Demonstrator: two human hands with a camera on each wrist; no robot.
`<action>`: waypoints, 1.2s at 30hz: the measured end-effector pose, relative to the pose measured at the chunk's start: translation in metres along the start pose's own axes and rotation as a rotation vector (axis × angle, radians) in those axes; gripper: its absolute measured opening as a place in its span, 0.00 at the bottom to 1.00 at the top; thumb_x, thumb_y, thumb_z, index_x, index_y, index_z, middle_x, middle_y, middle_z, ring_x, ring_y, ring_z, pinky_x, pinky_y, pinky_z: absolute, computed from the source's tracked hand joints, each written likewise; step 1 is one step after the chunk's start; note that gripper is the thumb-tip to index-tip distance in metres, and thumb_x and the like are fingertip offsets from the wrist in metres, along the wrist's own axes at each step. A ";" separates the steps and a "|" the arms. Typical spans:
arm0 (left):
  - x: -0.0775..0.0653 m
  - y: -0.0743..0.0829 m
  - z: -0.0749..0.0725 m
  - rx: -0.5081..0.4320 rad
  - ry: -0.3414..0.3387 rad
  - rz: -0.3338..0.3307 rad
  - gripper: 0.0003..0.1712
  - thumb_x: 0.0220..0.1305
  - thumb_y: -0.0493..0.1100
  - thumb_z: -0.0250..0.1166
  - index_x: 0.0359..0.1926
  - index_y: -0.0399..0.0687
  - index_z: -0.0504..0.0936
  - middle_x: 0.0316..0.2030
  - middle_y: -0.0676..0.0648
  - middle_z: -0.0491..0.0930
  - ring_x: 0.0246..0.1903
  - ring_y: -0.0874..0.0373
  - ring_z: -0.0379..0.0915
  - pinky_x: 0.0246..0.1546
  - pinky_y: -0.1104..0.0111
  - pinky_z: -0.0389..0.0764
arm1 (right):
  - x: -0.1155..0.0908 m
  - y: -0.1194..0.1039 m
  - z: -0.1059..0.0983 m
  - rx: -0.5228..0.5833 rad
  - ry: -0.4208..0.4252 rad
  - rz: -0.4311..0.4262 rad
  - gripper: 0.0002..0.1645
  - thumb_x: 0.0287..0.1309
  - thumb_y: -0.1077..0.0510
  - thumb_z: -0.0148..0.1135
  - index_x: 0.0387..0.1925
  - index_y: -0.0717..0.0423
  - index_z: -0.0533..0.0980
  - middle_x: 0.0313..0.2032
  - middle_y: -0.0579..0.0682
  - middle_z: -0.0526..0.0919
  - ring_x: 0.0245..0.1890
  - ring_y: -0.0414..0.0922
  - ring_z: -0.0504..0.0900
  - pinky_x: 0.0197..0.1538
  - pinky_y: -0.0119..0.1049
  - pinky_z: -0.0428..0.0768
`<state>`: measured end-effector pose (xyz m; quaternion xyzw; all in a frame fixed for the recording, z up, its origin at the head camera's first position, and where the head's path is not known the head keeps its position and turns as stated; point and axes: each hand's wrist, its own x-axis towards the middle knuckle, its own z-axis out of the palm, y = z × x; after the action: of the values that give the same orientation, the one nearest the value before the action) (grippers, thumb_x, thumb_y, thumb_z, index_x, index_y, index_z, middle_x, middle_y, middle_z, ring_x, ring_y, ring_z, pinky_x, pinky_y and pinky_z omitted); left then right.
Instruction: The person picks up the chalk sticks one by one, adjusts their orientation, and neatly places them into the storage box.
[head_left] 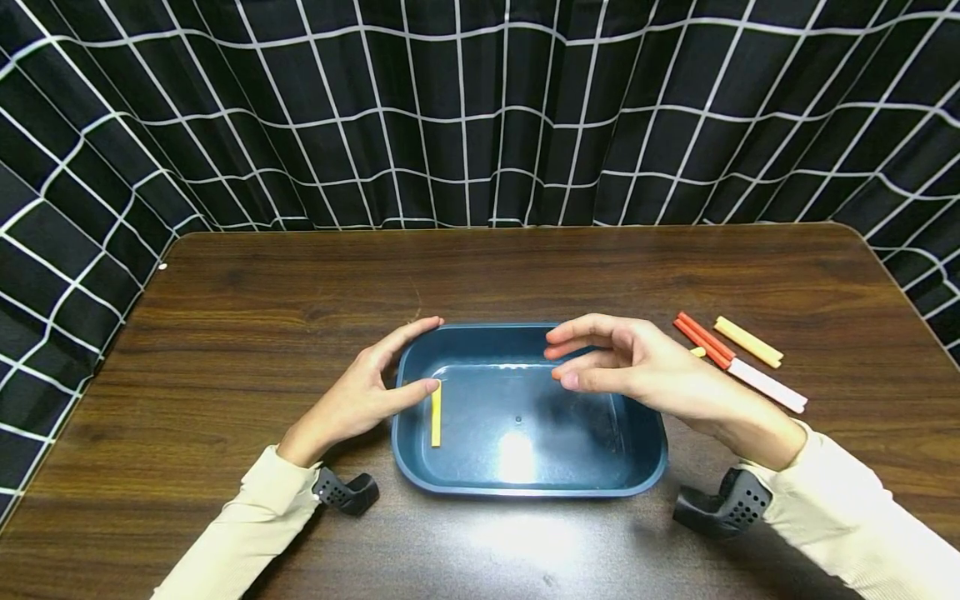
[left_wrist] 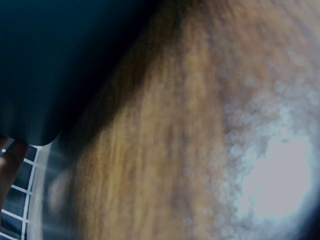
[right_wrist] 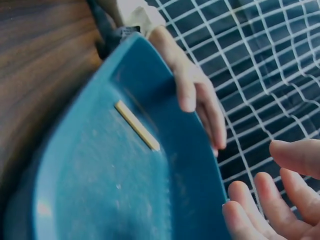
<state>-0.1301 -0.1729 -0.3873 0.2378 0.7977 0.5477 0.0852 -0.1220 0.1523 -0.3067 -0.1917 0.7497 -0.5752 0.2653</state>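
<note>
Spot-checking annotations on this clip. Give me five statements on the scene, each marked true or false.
1. The left hand holds the rim of the blue tub. True.
2. The right hand grips a stick. False: it holds nothing.
3. A yellow stick lies inside the tub. True.
4. The red sticks lie inside the tub. False: they lie on the table, to its right.
5. That yellow stick is nearer the tub's left end. True.

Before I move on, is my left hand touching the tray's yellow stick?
Apart: the right wrist view shows blue tray between left hand and yellow stick.
</note>
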 end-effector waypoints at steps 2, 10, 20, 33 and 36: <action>0.000 0.000 0.000 -0.002 0.001 0.000 0.39 0.62 0.37 0.68 0.73 0.48 0.64 0.70 0.42 0.68 0.57 0.45 0.76 0.59 0.61 0.78 | -0.003 0.000 -0.004 -0.009 0.021 -0.003 0.29 0.63 0.63 0.64 0.63 0.66 0.68 0.59 0.65 0.77 0.50 0.37 0.85 0.52 0.30 0.83; 0.000 -0.001 0.000 -0.003 0.002 -0.005 0.39 0.62 0.37 0.68 0.73 0.49 0.64 0.70 0.43 0.67 0.56 0.46 0.77 0.58 0.60 0.79 | -0.013 0.002 -0.015 -0.068 0.107 0.023 0.29 0.62 0.59 0.67 0.63 0.57 0.69 0.58 0.56 0.80 0.51 0.38 0.85 0.52 0.31 0.83; -0.001 0.000 0.000 -0.002 0.003 -0.005 0.39 0.62 0.37 0.68 0.73 0.50 0.64 0.71 0.44 0.66 0.60 0.47 0.74 0.62 0.57 0.76 | -0.024 0.014 -0.029 -0.098 0.206 -0.028 0.26 0.63 0.62 0.65 0.62 0.55 0.70 0.53 0.39 0.84 0.51 0.35 0.85 0.51 0.27 0.83; -0.001 -0.001 0.001 0.002 -0.004 -0.039 0.39 0.64 0.40 0.68 0.73 0.52 0.63 0.71 0.52 0.66 0.59 0.50 0.75 0.61 0.58 0.77 | -0.036 0.031 -0.047 -0.117 0.298 -0.051 0.27 0.62 0.67 0.63 0.61 0.49 0.72 0.53 0.36 0.83 0.50 0.33 0.85 0.48 0.27 0.84; -0.001 -0.001 0.001 -0.001 -0.005 -0.035 0.39 0.64 0.40 0.68 0.73 0.52 0.63 0.71 0.51 0.66 0.60 0.50 0.75 0.61 0.57 0.77 | -0.038 0.035 -0.052 -0.117 0.304 -0.063 0.28 0.61 0.68 0.64 0.61 0.50 0.72 0.53 0.36 0.83 0.50 0.33 0.85 0.47 0.26 0.84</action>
<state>-0.1295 -0.1728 -0.3886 0.2248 0.8013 0.5459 0.0968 -0.1231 0.2235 -0.3231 -0.1409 0.8069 -0.5611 0.1194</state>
